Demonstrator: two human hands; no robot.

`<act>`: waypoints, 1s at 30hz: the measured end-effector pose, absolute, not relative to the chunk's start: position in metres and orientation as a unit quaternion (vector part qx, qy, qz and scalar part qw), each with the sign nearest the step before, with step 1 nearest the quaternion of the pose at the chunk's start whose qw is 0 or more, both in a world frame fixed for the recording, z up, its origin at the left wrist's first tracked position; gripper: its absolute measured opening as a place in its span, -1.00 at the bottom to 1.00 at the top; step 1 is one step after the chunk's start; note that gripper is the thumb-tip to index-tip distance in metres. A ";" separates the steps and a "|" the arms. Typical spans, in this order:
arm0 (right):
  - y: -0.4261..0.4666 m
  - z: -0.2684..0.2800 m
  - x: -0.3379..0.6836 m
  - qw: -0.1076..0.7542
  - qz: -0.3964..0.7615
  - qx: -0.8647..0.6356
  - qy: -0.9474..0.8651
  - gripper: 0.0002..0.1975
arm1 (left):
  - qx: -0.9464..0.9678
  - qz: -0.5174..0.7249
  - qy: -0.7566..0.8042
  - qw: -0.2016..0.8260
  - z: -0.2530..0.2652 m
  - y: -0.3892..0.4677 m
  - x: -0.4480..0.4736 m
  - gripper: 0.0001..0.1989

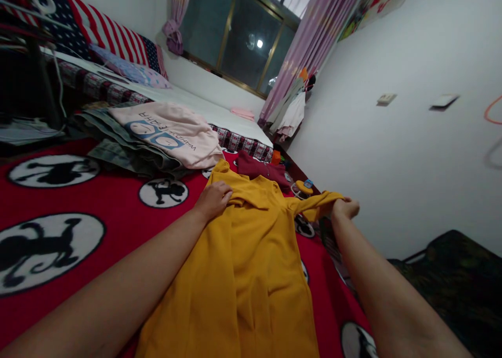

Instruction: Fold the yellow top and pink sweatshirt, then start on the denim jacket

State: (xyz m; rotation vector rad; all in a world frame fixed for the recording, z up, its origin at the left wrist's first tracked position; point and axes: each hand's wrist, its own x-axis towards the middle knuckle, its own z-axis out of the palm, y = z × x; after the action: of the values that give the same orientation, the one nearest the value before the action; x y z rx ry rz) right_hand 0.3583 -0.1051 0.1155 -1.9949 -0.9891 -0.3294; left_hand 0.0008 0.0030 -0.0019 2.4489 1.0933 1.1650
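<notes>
A mustard-yellow dress (251,264) lies spread over a red blanket, its neckline at the far end and its skirt toward me. At its upper left edge my left hand (214,198) rests with curled fingers on the cloth, where one sleeve lies folded across the chest. Off to the right, my right hand (345,207) is closed around the end of the other sleeve (314,204), pulling it taut and raised out from the shoulder. The dress's lower hem is out of view.
The red blanket (117,196) has black-and-white monkey circles. A pink printed top (176,133) lies on folded jeans (117,149) at the left. Beyond the dress sits a folded maroon garment (261,170). A white wall (415,154) and a dark camouflage-patterned item (451,274) flank the right side.
</notes>
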 end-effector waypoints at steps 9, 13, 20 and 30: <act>-0.106 0.142 0.193 0.485 0.091 -0.464 -0.736 -0.62 | 0.611 0.667 0.423 0.047 0.010 -0.003 -0.019 -0.47; -0.152 0.118 0.176 0.456 0.125 -0.494 -0.730 -0.82 | 0.589 0.673 0.447 0.031 0.011 -0.003 -0.026 -0.38; -0.196 0.062 0.232 0.266 0.018 -0.665 -0.698 -0.77 | 0.687 0.539 0.488 0.001 0.018 -0.014 -0.017 -0.42; -0.205 0.039 0.229 0.169 0.043 -0.752 -0.636 -0.55 | 0.859 0.350 0.374 0.016 0.009 -0.011 -0.013 -0.44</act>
State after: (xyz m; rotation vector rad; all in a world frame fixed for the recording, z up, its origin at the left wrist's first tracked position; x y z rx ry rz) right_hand 0.2294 -0.2045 0.0388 -2.1385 -1.8078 0.1229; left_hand -0.0129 -0.0107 0.0092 2.6698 1.1618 1.0896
